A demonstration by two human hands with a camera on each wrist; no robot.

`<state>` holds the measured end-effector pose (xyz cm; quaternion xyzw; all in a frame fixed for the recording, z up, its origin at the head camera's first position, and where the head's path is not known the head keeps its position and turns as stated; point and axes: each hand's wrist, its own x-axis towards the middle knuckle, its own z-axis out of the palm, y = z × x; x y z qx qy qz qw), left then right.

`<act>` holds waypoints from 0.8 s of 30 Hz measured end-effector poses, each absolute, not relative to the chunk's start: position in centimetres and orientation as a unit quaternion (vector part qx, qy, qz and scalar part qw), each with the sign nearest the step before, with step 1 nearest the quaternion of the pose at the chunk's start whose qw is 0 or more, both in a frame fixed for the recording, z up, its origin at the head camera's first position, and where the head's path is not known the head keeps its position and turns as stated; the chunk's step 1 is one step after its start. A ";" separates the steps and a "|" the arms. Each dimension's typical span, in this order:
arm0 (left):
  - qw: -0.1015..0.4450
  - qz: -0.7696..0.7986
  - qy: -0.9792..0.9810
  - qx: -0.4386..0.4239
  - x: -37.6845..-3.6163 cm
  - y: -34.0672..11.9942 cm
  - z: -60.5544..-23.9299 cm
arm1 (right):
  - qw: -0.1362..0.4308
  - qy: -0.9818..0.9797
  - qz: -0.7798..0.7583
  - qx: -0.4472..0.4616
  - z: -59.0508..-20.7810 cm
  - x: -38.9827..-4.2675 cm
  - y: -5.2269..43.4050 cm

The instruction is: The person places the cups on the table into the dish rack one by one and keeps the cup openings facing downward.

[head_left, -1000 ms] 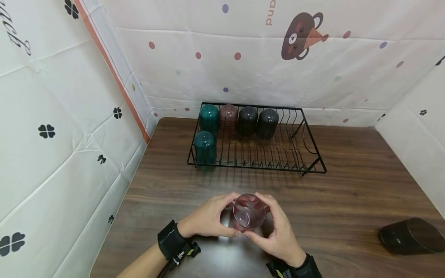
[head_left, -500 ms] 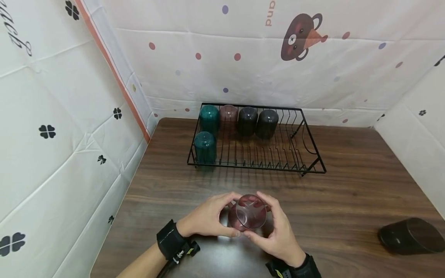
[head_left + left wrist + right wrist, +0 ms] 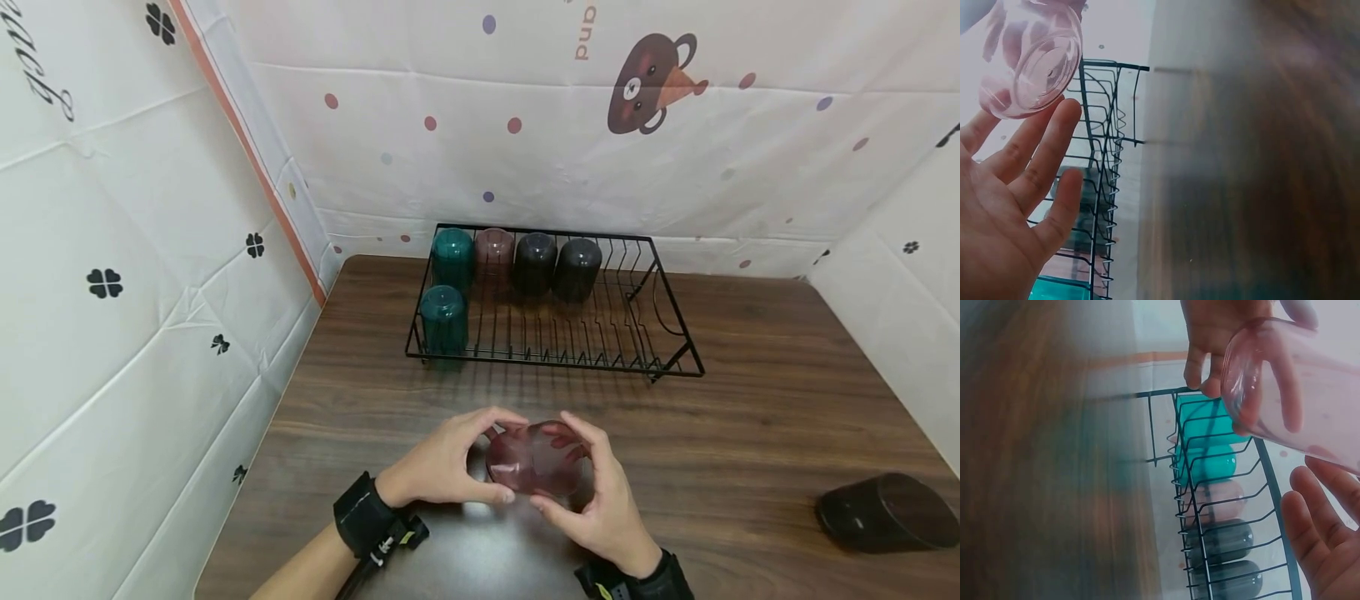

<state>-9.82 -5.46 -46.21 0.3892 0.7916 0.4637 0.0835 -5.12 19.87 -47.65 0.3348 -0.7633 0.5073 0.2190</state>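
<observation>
Both my hands hold a pink see-through cup (image 3: 536, 458) just above the brown table (image 3: 750, 433), near its front edge. My left hand (image 3: 457, 462) grips it from the left with thumb and fingers, and my right hand (image 3: 600, 492) cups it from the right. The cup is tipped over onto its side. In the left wrist view the cup (image 3: 1029, 59) rests against my left fingertips (image 3: 1063, 115). In the right wrist view the cup (image 3: 1291, 394) lies between my right fingers (image 3: 1316, 537) and my left fingers (image 3: 1210, 337).
A black wire dish rack (image 3: 660, 333) stands at the back of the table. Upside down in it are two teal cups (image 3: 444, 317), a pink cup (image 3: 495, 248) and two dark cups (image 3: 576, 267). Another dark cup (image 3: 885, 510) lies on its side at the far right. Patterned sheets wall in the table.
The cup has turned between my hands: its mouth faced up toward me, now it lies tipped on its side. Both hands stay in about the same place.
</observation>
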 end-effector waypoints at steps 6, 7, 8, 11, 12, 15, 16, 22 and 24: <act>0.071 0.466 0.793 0.386 -10.1 -5.7 -45.8 | 0.217 -0.772 0.504 0.321 -47.6 -5.0 20.0; 0.069 0.466 0.793 0.386 -10.1 -5.7 -45.8 | 0.218 -0.772 0.504 0.320 -47.6 -5.0 20.0; 0.069 0.466 0.793 0.386 -10.1 -5.7 -45.8 | 0.218 -0.772 0.504 0.319 -47.6 -5.0 20.0; 0.066 0.466 0.793 0.386 -10.2 -5.8 -45.9 | 0.217 -0.774 0.504 0.317 -47.6 -5.0 20.0; 0.065 0.467 0.793 0.386 -10.1 -5.8 -45.9 | 0.217 -0.774 0.504 0.317 -47.6 -5.0 20.0; 0.063 0.469 0.793 0.384 -10.1 -5.8 -46.0 | 0.212 -0.777 0.503 0.313 -47.6 -5.0 20.0; 0.061 0.471 0.792 0.384 -10.1 -5.8 -46.0 | 0.211 -0.779 0.502 0.312 -47.6 -5.0 20.1; 0.047 0.480 0.782 0.396 -10.2 -5.9 -46.1 | 0.204 -0.784 0.500 0.307 -47.6 -5.0 20.1; 0.042 0.484 0.777 0.399 -10.3 -5.9 -46.1 | 0.204 -0.784 0.499 0.306 -47.6 -5.0 20.1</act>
